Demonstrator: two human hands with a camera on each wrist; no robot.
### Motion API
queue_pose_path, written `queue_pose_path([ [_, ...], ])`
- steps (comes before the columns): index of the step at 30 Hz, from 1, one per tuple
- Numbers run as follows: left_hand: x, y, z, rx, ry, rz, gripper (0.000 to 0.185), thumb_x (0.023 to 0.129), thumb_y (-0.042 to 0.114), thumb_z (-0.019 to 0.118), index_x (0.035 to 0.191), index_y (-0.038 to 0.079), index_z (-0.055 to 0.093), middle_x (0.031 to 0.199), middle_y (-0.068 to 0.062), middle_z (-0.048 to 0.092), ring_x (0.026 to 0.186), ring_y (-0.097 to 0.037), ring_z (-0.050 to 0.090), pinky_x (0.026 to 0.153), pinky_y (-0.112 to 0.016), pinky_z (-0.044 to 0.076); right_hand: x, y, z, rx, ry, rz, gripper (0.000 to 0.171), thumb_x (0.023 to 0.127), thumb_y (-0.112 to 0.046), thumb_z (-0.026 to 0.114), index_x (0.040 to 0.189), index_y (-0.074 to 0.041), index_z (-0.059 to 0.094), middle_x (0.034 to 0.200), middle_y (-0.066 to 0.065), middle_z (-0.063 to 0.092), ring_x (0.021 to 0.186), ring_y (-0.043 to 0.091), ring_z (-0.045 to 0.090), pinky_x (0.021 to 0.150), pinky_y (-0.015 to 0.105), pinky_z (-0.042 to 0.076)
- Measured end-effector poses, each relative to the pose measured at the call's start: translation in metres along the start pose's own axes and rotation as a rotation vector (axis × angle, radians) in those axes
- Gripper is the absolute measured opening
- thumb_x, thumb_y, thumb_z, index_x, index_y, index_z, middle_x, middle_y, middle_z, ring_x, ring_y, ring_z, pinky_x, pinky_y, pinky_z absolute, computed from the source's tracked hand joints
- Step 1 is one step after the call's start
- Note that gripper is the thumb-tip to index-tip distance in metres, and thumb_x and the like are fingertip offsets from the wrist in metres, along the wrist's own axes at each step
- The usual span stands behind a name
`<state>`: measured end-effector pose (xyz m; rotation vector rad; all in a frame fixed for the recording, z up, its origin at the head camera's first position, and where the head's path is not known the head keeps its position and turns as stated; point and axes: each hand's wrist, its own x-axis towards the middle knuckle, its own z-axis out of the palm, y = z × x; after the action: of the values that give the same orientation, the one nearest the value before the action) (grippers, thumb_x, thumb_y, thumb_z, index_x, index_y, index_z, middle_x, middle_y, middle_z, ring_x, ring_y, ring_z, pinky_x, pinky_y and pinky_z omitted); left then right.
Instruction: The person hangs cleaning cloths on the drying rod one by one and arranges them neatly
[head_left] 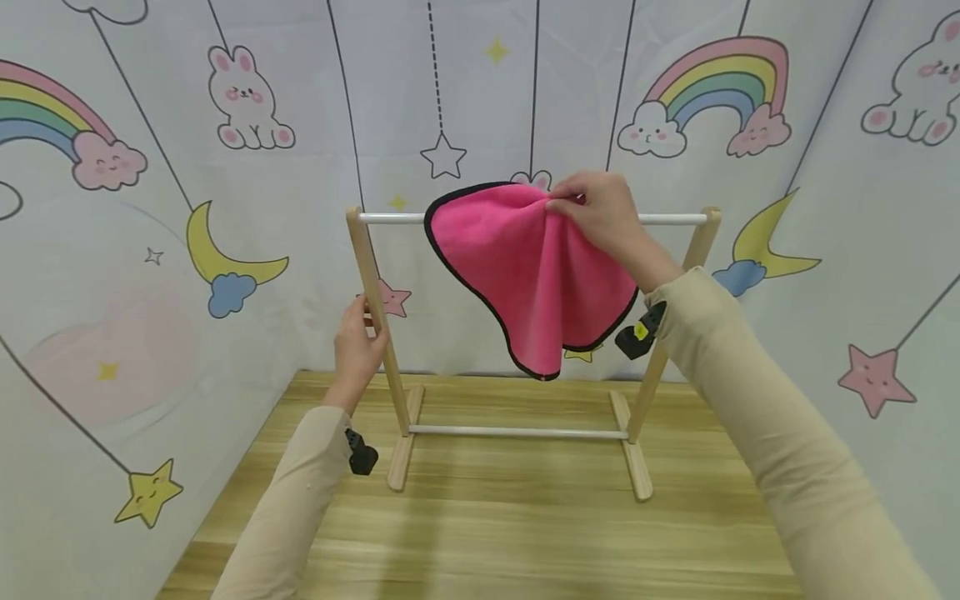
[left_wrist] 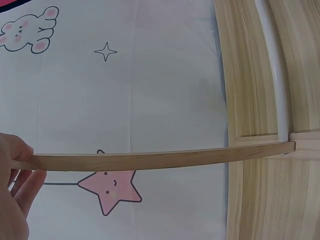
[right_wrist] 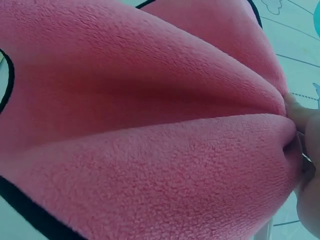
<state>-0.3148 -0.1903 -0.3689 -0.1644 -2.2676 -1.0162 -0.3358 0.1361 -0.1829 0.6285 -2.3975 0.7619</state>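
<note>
A pink plush towel (head_left: 495, 250) with black edging hangs in folds from my right hand (head_left: 600, 212), which pinches it near its top middle. In the head view the towel is in front of the white top rail (head_left: 393, 218) of a wooden rack; whether it touches the rail I cannot tell. Folded pink cloth (right_wrist: 150, 175) fills most of the right wrist view, with the fingertips at its right edge. My left hand (head_left: 360, 346) grips the rack's left wooden post (head_left: 386, 350) partway up. In the left wrist view, thumb and fingers pinch that post (left_wrist: 150, 161) from both sides.
The rack's feet (head_left: 632, 450) stand on a wood-grain tabletop (head_left: 487, 533), joined by a white lower rail (head_left: 517, 432). A white cloth backdrop (head_left: 300, 192) printed with rabbits, stars and rainbows encloses the back and sides. Each wrist carries a small black camera (head_left: 362, 454).
</note>
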Motion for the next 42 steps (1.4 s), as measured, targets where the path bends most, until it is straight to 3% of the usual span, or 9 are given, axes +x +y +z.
queue_pose_path([
  [6,-0.001,-0.003,-0.002,-0.004,0.016,0.002,0.05,0.079,-0.006,0.059,0.126,-0.003,0.043,0.11,-0.021,0.051,0.091,-0.032,0.056,0.07,-0.041,0.055,0.002,0.0,-0.004,-0.056,-0.147,-0.027,0.025,0.086,-0.017,0.062,0.106,-0.003,0.068,0.106,0.013,0.062,0.098,0.025,0.054,0.081,0.037,0.051],
  [15,-0.002,-0.008,-0.001,0.013,0.026,0.017,0.05,0.079,-0.005,0.059,0.126,-0.003,0.043,0.109,-0.021,0.052,0.09,-0.032,0.056,0.068,-0.042,0.055,0.001,0.004,-0.005,-0.04,-0.225,-0.031,0.03,0.083,-0.02,0.065,0.11,-0.005,0.066,0.106,0.012,0.063,0.093,0.023,0.056,0.076,0.036,0.053],
  [22,-0.002,-0.008,0.0,0.003,0.026,0.019,0.05,0.079,-0.006,0.059,0.126,-0.004,0.043,0.108,-0.022,0.052,0.09,-0.033,0.056,0.069,-0.042,0.055,0.007,0.001,-0.005,-0.025,-0.153,-0.021,0.024,0.083,-0.018,0.066,0.103,-0.005,0.07,0.095,0.012,0.067,0.085,0.021,0.056,0.07,0.03,0.05],
  [28,-0.001,-0.007,0.002,0.002,0.012,0.025,0.05,0.079,-0.006,0.059,0.126,-0.004,0.043,0.109,-0.022,0.052,0.09,-0.032,0.056,0.07,-0.041,0.055,0.023,-0.005,-0.008,0.026,0.042,0.093,0.025,0.084,-0.022,0.065,0.104,-0.008,0.07,0.095,0.009,0.068,0.085,0.015,0.056,0.074,0.025,0.049],
  [31,0.0,-0.007,0.001,0.005,0.017,0.021,0.05,0.079,-0.005,0.059,0.126,-0.004,0.043,0.109,-0.022,0.052,0.09,-0.032,0.056,0.069,-0.04,0.055,0.026,-0.003,-0.005,0.028,0.077,0.118,0.024,0.085,-0.023,0.064,0.103,-0.008,0.07,0.095,0.008,0.066,0.086,0.015,0.055,0.077,0.025,0.048],
  [36,0.0,-0.006,0.0,-0.004,0.015,0.017,0.05,0.079,-0.006,0.059,0.126,-0.004,0.042,0.109,-0.022,0.051,0.091,-0.032,0.056,0.07,-0.04,0.055,0.021,0.008,-0.001,-0.037,0.022,0.051,0.019,0.083,-0.02,0.066,0.09,-0.002,0.07,0.087,0.011,0.06,0.083,0.02,0.052,0.072,0.029,0.044],
  [42,-0.001,-0.005,0.001,0.002,0.019,0.014,0.049,0.079,-0.006,0.059,0.125,-0.003,0.044,0.108,-0.021,0.052,0.09,-0.032,0.056,0.07,-0.041,0.055,0.012,0.013,-0.013,-0.046,-0.138,0.012,0.022,0.082,-0.023,0.067,0.091,-0.004,0.072,0.086,0.009,0.064,0.079,0.018,0.053,0.065,0.028,0.045],
])
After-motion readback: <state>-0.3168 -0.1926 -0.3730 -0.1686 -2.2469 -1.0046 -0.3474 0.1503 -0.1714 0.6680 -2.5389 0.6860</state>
